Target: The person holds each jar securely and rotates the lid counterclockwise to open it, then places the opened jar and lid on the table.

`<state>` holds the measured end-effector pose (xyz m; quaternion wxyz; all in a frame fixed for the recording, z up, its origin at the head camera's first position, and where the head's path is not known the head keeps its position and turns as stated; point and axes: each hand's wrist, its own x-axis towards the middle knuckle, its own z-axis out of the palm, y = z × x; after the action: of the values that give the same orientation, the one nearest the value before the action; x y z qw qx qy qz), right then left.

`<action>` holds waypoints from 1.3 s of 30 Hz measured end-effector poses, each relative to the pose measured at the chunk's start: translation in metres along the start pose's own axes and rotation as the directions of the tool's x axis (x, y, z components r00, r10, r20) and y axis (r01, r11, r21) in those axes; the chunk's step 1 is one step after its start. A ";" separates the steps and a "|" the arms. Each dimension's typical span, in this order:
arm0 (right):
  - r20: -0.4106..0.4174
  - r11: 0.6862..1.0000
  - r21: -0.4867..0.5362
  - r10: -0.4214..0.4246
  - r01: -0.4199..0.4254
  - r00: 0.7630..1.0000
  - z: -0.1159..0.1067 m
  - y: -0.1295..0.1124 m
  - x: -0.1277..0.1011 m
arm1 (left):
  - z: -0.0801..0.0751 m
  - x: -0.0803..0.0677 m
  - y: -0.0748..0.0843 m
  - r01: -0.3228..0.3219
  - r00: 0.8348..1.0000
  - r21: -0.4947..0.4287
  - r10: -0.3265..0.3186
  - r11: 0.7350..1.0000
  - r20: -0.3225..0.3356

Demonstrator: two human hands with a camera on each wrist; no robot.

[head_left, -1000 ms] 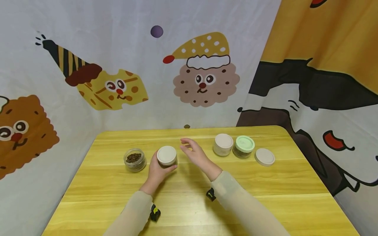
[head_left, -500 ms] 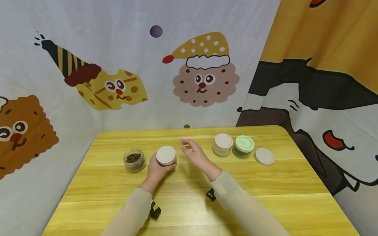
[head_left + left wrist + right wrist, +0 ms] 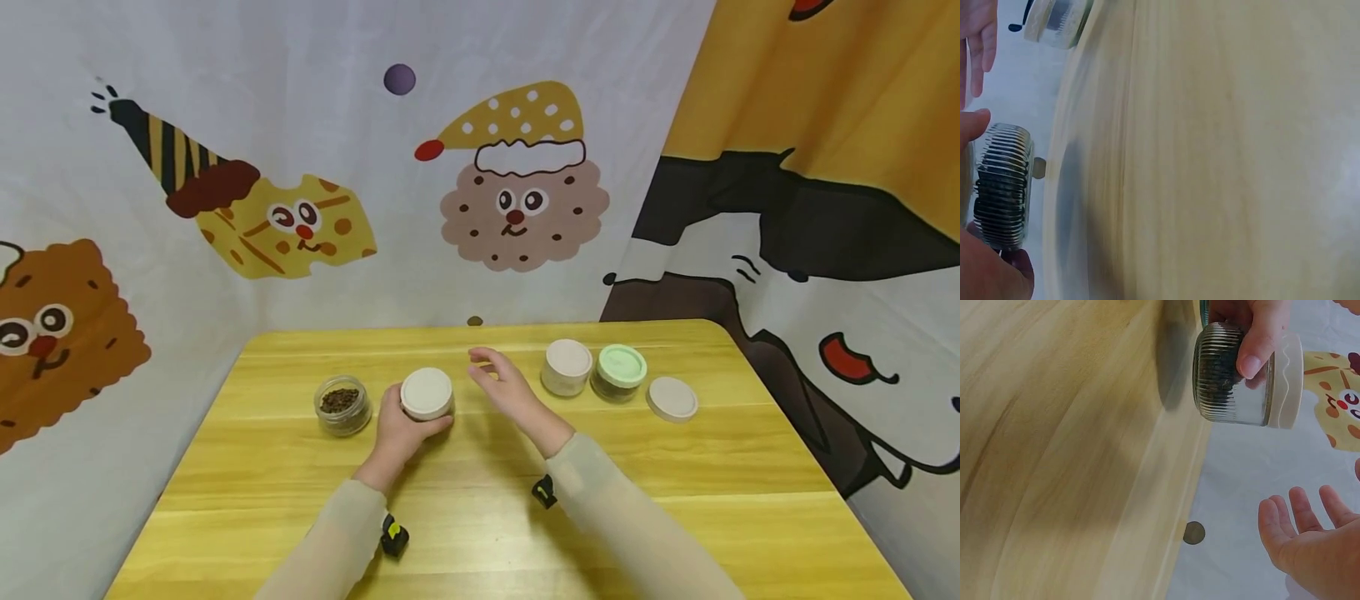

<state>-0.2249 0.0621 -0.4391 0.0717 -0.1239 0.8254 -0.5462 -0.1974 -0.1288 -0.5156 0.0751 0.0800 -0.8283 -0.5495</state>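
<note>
My left hand (image 3: 400,433) grips a ribbed glass jar (image 3: 1222,375) round its side, thumb on the near side. A cream lid (image 3: 427,393) covers the jar's top, and dark contents show through the glass in the right wrist view. The jar is upright, held above the table with its shadow on the wood. To its right, my right hand (image 3: 512,393) hovers apart from it, fingers loosely bent and holding nothing. Left of the held jar stands a lidless glass jar (image 3: 343,408) with brown, crumbly contents.
Toward the back right of the wooden table (image 3: 480,533) stand a jar with a pale lid (image 3: 567,367) and a jar with a green lid (image 3: 619,372), side by side. A loose white lid (image 3: 672,399) lies right of them. A printed curtain (image 3: 315,100) hangs behind the table.
My right hand has shifted slightly to the right, away from the held jar. The jar in my left hand has moved only a little; the other jars stay put.
</note>
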 end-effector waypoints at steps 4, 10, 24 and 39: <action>-0.011 1.000 0.013 0.006 -0.006 1.000 -0.002 0.000 -0.002 | 0.001 -0.003 0.005 -0.037 0.999 -0.010 0.037 0.999 0.007; -0.004 0.999 0.031 0.007 -0.007 1.000 -0.008 -0.013 -0.008 | 0.004 -0.005 0.012 -0.082 0.997 -0.102 0.082 0.991 0.002; -0.028 1.000 0.007 -0.024 0.025 0.999 -0.015 -0.009 -0.005 | 0.005 -0.008 0.028 -0.087 0.996 -0.192 0.091 0.978 0.013; -0.005 0.994 -0.031 -0.104 0.104 0.995 -0.040 -0.008 -0.009 | 0.017 -0.010 0.047 -0.148 0.982 -0.209 0.169 0.967 0.084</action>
<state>-0.2257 0.0967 -0.4168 0.0384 -0.1659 0.8264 -0.5366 -0.1938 -0.0937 -0.4792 0.0845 -0.0227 -0.7746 -0.6264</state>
